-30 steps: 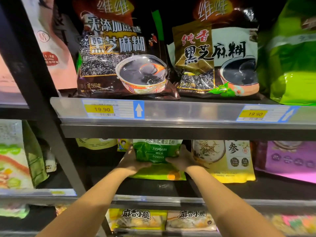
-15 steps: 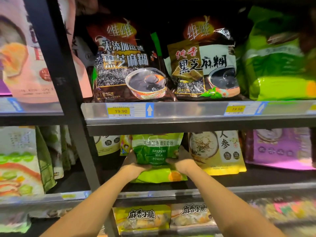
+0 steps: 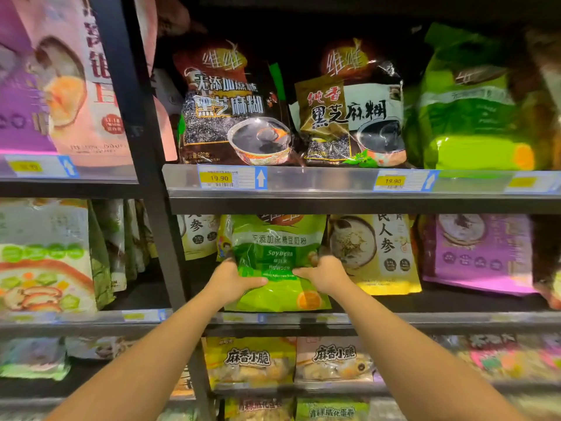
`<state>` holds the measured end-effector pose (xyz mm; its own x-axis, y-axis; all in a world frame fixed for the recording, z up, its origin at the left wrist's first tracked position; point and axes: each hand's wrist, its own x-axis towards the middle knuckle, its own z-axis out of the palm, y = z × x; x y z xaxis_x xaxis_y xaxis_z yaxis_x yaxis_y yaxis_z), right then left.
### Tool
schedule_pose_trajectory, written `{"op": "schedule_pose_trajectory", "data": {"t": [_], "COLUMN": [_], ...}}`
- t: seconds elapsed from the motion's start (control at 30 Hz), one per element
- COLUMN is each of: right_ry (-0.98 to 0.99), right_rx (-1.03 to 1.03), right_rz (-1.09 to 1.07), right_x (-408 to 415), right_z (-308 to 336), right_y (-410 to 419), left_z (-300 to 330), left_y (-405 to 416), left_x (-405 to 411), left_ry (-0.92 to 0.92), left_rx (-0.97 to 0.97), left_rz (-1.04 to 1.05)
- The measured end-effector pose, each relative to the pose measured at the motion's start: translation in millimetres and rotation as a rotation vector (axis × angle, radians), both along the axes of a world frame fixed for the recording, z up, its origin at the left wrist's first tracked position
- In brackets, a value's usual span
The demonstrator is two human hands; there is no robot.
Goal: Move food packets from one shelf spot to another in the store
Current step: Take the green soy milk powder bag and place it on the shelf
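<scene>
A green soybean milk powder packet (image 3: 277, 256) stands upright on the middle shelf (image 3: 455, 319), under the upper shelf's rail. My left hand (image 3: 232, 279) grips its lower left side and my right hand (image 3: 324, 275) grips its lower right side, thumbs across the front. The packet's top edge is hidden behind the upper shelf rail (image 3: 334, 180). A matching green packet (image 3: 473, 117) sits on the upper shelf at the right.
Two dark sesame paste bags (image 3: 233, 110) (image 3: 352, 113) stand on the upper shelf. Yellow ginseng packets (image 3: 376, 253) and a purple packet (image 3: 476, 253) flank the green one. A black upright post (image 3: 142, 147) divides the shelving. Snack packs (image 3: 249, 363) fill the lower shelf.
The view has shifted so the shelves sit further right and lower in frame. Both hands stay on the green packet, which now shows more of its front below the rail.
</scene>
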<state>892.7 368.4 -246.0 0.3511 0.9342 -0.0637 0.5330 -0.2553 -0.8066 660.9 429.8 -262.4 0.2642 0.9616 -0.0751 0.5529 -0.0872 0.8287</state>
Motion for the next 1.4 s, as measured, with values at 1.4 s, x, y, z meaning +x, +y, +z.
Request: {"op": "schedule_pose_trajectory", "data": {"t": [1.4], "right_ry": [-0.104], "right_rx": [0.058], "right_rz": [0.237], "right_x": [34.5], "right_z": [50.5], "right_y": [-269.0], "left_z": [32.8], "left_y": [-295.4], "left_x": [-8.5], "left_ry": [-0.22], "left_rx": [0.078], "left_rz": [-0.155]}}
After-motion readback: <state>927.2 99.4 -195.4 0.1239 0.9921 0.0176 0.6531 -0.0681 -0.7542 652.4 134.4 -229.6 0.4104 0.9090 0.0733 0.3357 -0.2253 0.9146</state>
